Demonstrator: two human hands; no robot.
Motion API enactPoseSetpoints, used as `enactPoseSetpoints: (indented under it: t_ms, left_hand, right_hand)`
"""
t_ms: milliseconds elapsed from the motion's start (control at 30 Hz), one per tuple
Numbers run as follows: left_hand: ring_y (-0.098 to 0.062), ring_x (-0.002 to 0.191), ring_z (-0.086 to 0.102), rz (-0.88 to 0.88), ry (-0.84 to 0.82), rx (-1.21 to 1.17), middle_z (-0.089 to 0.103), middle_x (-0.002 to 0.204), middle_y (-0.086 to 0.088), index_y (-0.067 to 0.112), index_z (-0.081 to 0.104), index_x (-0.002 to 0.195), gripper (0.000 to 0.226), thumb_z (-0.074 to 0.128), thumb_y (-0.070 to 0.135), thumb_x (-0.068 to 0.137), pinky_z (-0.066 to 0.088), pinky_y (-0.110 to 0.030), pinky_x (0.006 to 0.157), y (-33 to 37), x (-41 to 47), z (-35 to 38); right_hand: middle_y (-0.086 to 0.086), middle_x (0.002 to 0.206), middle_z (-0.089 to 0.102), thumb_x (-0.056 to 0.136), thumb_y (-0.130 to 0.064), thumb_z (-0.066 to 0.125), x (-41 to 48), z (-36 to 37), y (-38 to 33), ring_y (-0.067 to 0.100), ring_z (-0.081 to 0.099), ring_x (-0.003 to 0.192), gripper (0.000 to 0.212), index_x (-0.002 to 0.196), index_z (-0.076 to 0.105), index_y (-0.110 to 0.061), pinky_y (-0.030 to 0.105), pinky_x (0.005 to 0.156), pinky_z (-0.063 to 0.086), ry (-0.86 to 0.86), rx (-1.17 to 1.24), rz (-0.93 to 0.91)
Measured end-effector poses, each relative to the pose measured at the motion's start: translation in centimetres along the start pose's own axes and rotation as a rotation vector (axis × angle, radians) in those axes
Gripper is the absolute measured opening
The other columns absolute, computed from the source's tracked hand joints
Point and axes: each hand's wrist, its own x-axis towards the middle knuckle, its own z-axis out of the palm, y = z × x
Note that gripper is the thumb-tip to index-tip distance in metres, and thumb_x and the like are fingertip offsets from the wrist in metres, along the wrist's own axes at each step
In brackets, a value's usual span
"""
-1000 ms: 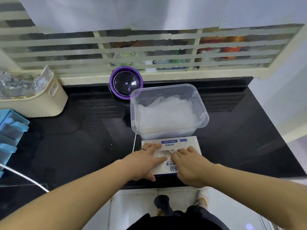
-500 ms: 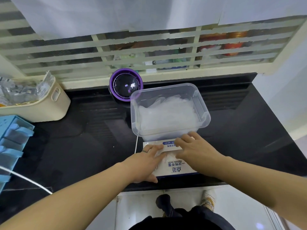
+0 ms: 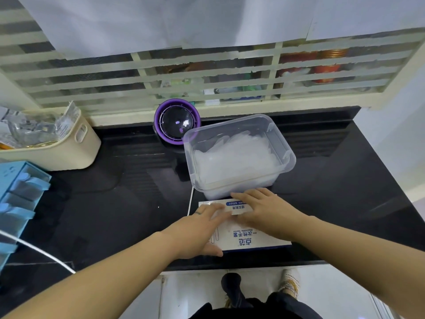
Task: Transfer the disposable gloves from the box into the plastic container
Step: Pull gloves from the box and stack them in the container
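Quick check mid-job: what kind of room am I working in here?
Probably a home kitchen or utility corner: a black stone counter, a barred window with jars behind it, and a cream basket of packets.

Bright, even, diffuse lighting. Soft reflections on glossy black countertop [image 3: 115, 203]. Faint shadows only. Strong wide-angle bending toward edges. Slight motion blur at left hand [image 3: 195, 230].

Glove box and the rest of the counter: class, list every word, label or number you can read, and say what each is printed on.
"一次性手套": on the glove box, upside down to the camera.
"Disposable Gloves": small line beside it, barely legible.
Large brand characters below these: cannot be read with certainty.
Blue strip on the box: too small to read.
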Motion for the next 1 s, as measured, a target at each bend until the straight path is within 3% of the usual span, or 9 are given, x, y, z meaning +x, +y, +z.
enactPoseSetpoints:
  t_ms: [67,233,300,367,433,633,767,900,1000]
  left_hand:
    - [-0.018,0.144,0.007,-0.019,0.043,-0.018,-0.005,0.159,0.005,0.027,0.002,0.153,0.096,0.064,0.053,0.084,0.031,-0.031,0.11,-0.3,-0.2,0.0]
    - [-0.015,0.145,0.0,-0.03,0.059,-0.01,-0.01,0.158,0.007,0.021,-0.001,0.155,0.104,0.064,0.057,0.082,0.026,-0.027,0.112,-0.3,-0.2,0.2]
    - [-0.015,0.145,0.003,-0.037,0.062,-0.019,-0.007,0.157,0.007,0.021,0.003,0.155,0.104,0.066,0.057,0.08,0.027,-0.029,0.114,-0.3,-0.1,0.1]
    - [-0.017,0.145,0.009,-0.042,0.059,-0.021,-0.005,0.157,0.006,0.022,0.006,0.154,0.105,0.068,0.057,0.078,0.028,-0.032,0.115,-0.3,0.0,-0.1]
    - [-0.018,0.144,0.012,-0.048,0.057,-0.027,-0.004,0.157,0.006,0.022,0.007,0.154,0.105,0.069,0.057,0.077,0.028,-0.033,0.115,-0.4,0.0,-0.1]
    - [-0.02,0.145,0.006,-0.063,0.059,0.025,0.0,0.158,0.0,0.023,0.009,0.153,0.106,0.069,0.062,0.074,0.024,-0.034,0.116,-0.9,0.3,0.1]
    - [-0.021,0.144,0.006,-0.063,0.055,0.029,0.001,0.156,0.002,0.026,0.009,0.152,0.107,0.07,0.063,0.072,0.023,-0.034,0.116,-1.0,0.5,0.1]
    - [-0.021,0.143,0.007,-0.064,0.054,0.054,0.002,0.156,0.001,0.026,0.01,0.152,0.107,0.07,0.065,0.071,0.024,-0.033,0.114,-1.0,0.6,-0.1]
    - [-0.021,0.143,0.006,-0.065,0.04,0.058,0.003,0.156,0.001,0.025,0.011,0.152,0.107,0.07,0.065,0.071,0.025,-0.034,0.114,-1.0,0.6,-0.2]
  right_hand:
    - [0.002,0.156,0.022,0.09,-0.039,0.057,0.1,-0.8,0.0,0.028,0.026,0.139,0.034,0.124,0.057,-0.038,0.038,0.11,0.023,0.027,0.059,-0.061]
    - [-0.002,0.158,0.014,0.097,-0.047,0.031,1.0,0.1,0.2,0.018,0.014,0.136,0.046,0.14,0.04,-0.032,0.021,0.106,0.006,0.008,0.03,-0.188]
    - [0.0,0.154,0.028,0.094,-0.05,0.027,1.5,0.3,-0.1,0.021,0.03,0.132,0.047,0.119,0.061,-0.032,0.026,0.106,0.02,0.045,0.055,-0.176]
    - [0.003,0.147,0.041,0.088,-0.046,0.05,1.7,0.4,-0.4,0.027,0.046,0.124,0.028,0.081,0.072,-0.031,0.033,0.101,0.036,-0.008,0.097,-0.111]
    - [0.004,0.139,0.05,0.076,-0.04,0.073,1.7,0.6,-0.5,0.028,0.054,0.117,0.012,0.068,0.069,-0.033,0.035,0.095,0.044,0.015,0.149,-0.074]
    - [0.0,0.115,0.066,0.082,-0.027,0.065,0.8,0.1,-0.4,0.022,0.061,0.103,0.007,0.079,0.069,-0.023,0.033,0.085,0.051,0.185,0.187,-0.126]
    - [-0.002,0.082,0.062,0.083,-0.011,0.068,1.3,-0.5,-1.0,0.019,0.055,0.071,0.008,0.085,0.061,-0.015,0.035,0.062,0.052,0.3,0.289,-0.002]
    - [-0.008,0.106,0.061,0.097,-0.033,0.048,0.9,-1.8,-1.5,0.013,0.055,0.091,0.021,0.111,0.057,-0.021,0.031,0.081,0.047,0.232,0.503,0.239]
    - [-0.015,0.113,0.056,0.091,-0.047,0.052,0.3,-1.5,-1.8,0.008,0.053,0.102,0.036,0.12,0.053,-0.026,0.025,0.087,0.044,0.114,0.51,0.278]
